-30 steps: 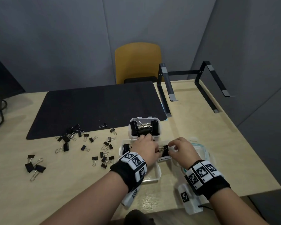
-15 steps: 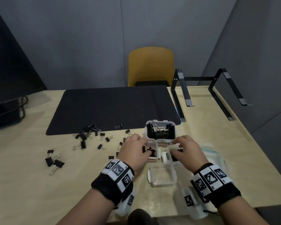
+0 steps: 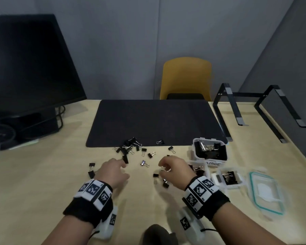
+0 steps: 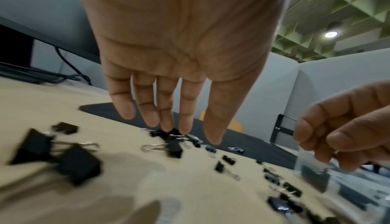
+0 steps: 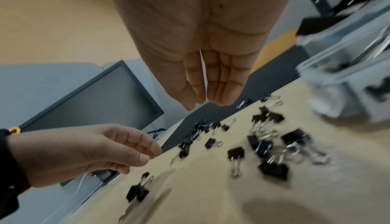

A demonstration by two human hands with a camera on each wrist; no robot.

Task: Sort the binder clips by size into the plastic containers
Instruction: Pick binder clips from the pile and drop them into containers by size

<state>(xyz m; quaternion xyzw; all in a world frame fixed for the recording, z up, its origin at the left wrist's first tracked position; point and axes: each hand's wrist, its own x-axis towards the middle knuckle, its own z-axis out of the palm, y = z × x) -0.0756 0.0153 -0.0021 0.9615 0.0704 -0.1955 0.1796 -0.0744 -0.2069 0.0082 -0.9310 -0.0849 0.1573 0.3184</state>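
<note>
Black binder clips of mixed sizes lie scattered on the wooden table, some at the edge of the black mat. My left hand hovers over them with straight fingers, its fingertips just above a clip, and it holds nothing. My right hand hangs relaxed and empty over a small cluster of clips; its fingers point down together. A clear container labelled with "ARGE" holds big clips. A smaller container holds a few clips. A third container is partly hidden behind my right hand.
A clear lid with a teal rim lies at the right. The black mat covers the table's middle. A monitor stands at the far left, a black metal stand at the far right, a yellow chair behind.
Both hands have left the containers and moved left over the loose clips. The clip they held a second ago is no longer in them. The head view has swung left.
</note>
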